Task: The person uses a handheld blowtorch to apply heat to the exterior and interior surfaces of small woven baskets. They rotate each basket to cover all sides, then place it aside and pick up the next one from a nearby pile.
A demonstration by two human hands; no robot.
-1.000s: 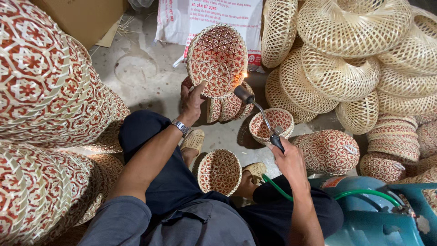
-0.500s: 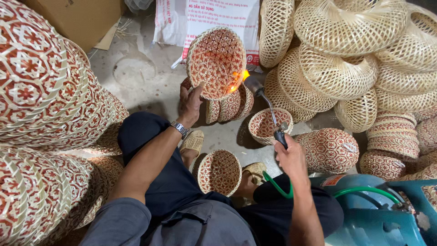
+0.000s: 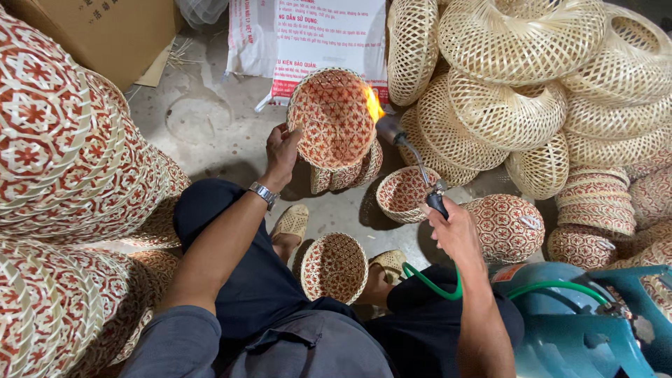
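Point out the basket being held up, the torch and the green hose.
red-patterned basket (image 3: 329, 119), head view, on its woven inside.
gas torch (image 3: 413, 157), head view, on its metal tube.
green hose (image 3: 434, 285), head view, on the loop below the wrist.

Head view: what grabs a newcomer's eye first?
The orange flame at top centre, licking the rim of a red-patterned woven basket that the left hand holds tilted up. The right hand holds the gas torch, its green hose trailing back. Pale bamboo baskets pile at upper right.
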